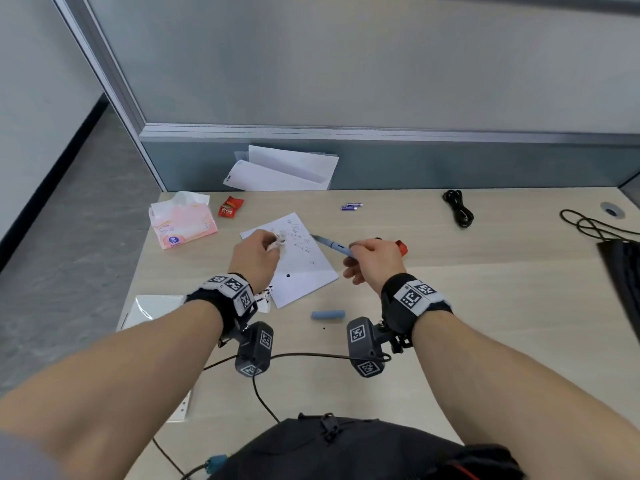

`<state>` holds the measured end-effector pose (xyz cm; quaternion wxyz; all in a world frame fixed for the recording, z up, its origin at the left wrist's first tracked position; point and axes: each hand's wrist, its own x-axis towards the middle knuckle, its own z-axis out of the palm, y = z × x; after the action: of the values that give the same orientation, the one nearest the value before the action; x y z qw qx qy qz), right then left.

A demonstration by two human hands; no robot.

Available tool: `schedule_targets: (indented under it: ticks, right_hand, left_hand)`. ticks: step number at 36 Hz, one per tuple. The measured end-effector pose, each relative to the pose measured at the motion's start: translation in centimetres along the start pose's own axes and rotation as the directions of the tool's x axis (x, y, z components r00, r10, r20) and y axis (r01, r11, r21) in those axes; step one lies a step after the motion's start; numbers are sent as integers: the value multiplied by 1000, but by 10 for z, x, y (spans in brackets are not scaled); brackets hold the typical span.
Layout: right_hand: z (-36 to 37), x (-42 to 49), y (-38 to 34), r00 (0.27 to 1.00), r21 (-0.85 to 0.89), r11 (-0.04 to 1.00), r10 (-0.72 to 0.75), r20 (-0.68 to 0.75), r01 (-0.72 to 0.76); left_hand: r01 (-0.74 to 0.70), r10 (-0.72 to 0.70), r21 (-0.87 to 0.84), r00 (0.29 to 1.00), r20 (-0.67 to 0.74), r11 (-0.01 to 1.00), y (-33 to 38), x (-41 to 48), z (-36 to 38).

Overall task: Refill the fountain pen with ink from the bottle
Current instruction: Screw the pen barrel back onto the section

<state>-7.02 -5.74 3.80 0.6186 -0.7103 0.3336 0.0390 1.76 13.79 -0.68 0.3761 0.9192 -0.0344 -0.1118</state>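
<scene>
The right hand (372,259) grasps the fountain pen (330,245), nib aimed left toward the left hand (258,252), whose grip clenches a stained tissue (277,242) just beside the nib.

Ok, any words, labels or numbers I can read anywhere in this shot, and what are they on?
None can be read.
Sheet of paper: handwritten scribbles, too small.
Tissue pack: round purple logo, blurred.
Red packet: yellow print, blurred.
Folded papers: small dark mark at the corner, unreadable.
Wristbands and black blocks: square black-and-white marker codes, no letters.
</scene>
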Motion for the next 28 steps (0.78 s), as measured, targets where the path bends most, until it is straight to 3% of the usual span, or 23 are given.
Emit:
schedule_targets:
  ticks: [3, 11, 18, 21, 25, 28]
  right_hand:
    - [0, 0, 3, 1000, -15, 1000, 19, 22, -19]
    - [-4, -1, 9, 1000, -101, 995, -2, 8, 3]
    - [-9, 1, 11, 1000, -109, 994, -21, -12, 20]
    - [-8, 3, 11, 999, -145, 989, -32, -3, 31]
    - [-10, 9, 12, 998, -201, 979, -35, -48, 24]
    - [-15, 13, 14, 994, -212, 977, -22, -104, 0]
  left_hand:
    - [-7, 7, -5, 1000, 12, 1000, 3, 4, -1]
    - [-220, 219, 38, 975, 34, 975, 26, -1, 3]
    - [-457, 424, 176, 884, 195, 872, 49, -12, 18]
    - [-436, 390, 262, 896, 210, 861, 45, -9, 20]
    - [-307, 260, 360, 950, 174, 881, 25, -5, 14]
    - [-291, 190, 394, 942, 275, 872, 9, -11, 12]
